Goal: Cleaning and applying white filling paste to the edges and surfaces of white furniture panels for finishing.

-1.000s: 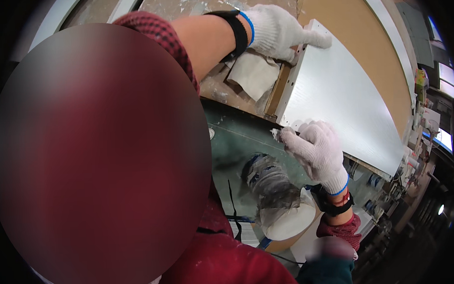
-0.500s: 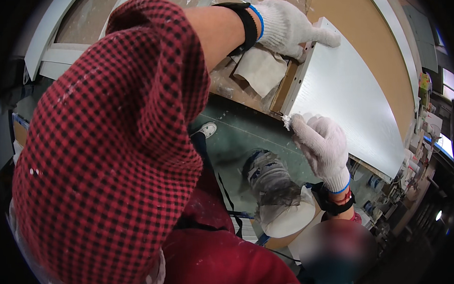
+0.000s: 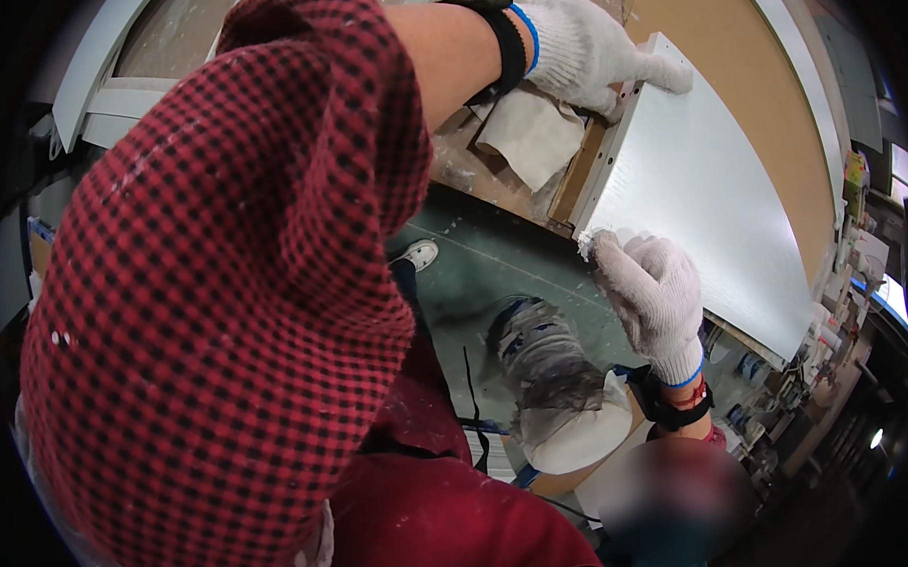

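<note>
Your left hand (image 3: 591,59), in a white knit glove with a blue cuff edge, is clamped on the far end of the white panel (image 3: 696,190), its fingers reaching over the top face and its thumb against the drilled edge. Your right hand (image 3: 656,291), gloved alike, is closed at the panel's near corner, pinching a small white scrap (image 3: 584,245) whose exact kind is too small to tell. Your two hands are well apart, at opposite ends of that edge. The panel lies on a work surface next to a tan board (image 3: 715,34), its curved side facing away to the right. Just left of the drilled edge lies a cream sheet (image 3: 534,136). Below, on the green floor (image 3: 473,248), stands a grey wrapped bundle (image 3: 558,385), near your right forearm.
</note>
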Motion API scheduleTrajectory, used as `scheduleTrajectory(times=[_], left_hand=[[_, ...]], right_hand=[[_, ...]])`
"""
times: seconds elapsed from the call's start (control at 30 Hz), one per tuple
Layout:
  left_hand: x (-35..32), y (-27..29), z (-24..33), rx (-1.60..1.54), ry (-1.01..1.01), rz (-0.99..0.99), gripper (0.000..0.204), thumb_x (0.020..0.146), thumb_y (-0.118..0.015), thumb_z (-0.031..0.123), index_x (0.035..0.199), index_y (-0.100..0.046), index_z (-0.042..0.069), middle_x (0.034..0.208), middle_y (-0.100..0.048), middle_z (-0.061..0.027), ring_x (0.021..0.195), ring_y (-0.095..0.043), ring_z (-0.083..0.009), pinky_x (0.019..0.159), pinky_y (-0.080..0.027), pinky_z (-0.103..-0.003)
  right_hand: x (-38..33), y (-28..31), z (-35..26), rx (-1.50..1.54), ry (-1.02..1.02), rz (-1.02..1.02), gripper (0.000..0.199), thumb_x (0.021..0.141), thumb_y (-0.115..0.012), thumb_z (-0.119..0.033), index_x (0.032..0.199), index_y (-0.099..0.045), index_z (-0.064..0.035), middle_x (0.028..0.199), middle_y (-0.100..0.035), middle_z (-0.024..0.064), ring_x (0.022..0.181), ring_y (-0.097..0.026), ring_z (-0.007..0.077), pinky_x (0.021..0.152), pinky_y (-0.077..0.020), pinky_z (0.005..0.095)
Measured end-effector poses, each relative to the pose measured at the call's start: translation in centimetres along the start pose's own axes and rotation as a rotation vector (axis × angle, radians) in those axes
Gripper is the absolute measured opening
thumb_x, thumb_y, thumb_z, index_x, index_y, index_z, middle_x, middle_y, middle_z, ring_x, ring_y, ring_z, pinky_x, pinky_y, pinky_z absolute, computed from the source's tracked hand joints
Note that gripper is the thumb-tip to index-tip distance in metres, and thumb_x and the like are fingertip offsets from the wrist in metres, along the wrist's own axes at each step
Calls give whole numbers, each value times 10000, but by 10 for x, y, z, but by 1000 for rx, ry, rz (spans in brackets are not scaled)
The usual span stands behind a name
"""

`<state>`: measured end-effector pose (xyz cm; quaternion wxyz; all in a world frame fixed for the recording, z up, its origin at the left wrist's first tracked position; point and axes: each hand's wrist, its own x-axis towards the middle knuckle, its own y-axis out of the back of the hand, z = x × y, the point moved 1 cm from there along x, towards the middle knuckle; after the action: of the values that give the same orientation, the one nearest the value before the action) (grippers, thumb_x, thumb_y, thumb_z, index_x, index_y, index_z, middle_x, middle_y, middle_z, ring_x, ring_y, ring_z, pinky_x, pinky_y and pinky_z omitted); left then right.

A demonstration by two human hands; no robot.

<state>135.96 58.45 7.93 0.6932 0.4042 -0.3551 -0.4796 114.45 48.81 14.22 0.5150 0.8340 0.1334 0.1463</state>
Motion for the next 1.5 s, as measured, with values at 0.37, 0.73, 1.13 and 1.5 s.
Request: scheduleTrajectory(times=[0.37,0.73,1.13,1.5], left_hand=[[1,2,0,-32,-8,-23,621,844,-564,186,1415,-397,365,847,-672,-111,742,-671,-245,716,-536,-347],[-3,19,-1,-190,-18,-70,471,882,-600,312,1328,-469,231,975,-660,-199,883,-645,-373,764,-499,-412],[-2,12,-5,-136,-39,-37,492,859,-614,297,1325,-467,241,926,-656,-202,834,-646,-381,736,-502,-426],[-6,18,1,-123,-89,-4,595,842,-617,310,1397,-407,260,908,-653,-218,814,-649,-379,735,-509,-430]], right_hand=[[-5,6,0,396,-356,-231,226,725,-634,-87,949,-631,-55,573,-504,36,515,-536,246,481,-408,363],[-9,1,-1,-3,-50,-55,310,731,-652,-63,1041,-653,-76,715,-577,24,643,-565,222,589,-429,354],[-7,-3,1,107,-18,37,358,678,-651,-26,1033,-660,-73,628,-518,31,548,-537,222,517,-416,343],[-22,0,0,-162,53,-82,325,711,-666,-77,1036,-668,-79,701,-514,43,615,-529,229,579,-413,357]])
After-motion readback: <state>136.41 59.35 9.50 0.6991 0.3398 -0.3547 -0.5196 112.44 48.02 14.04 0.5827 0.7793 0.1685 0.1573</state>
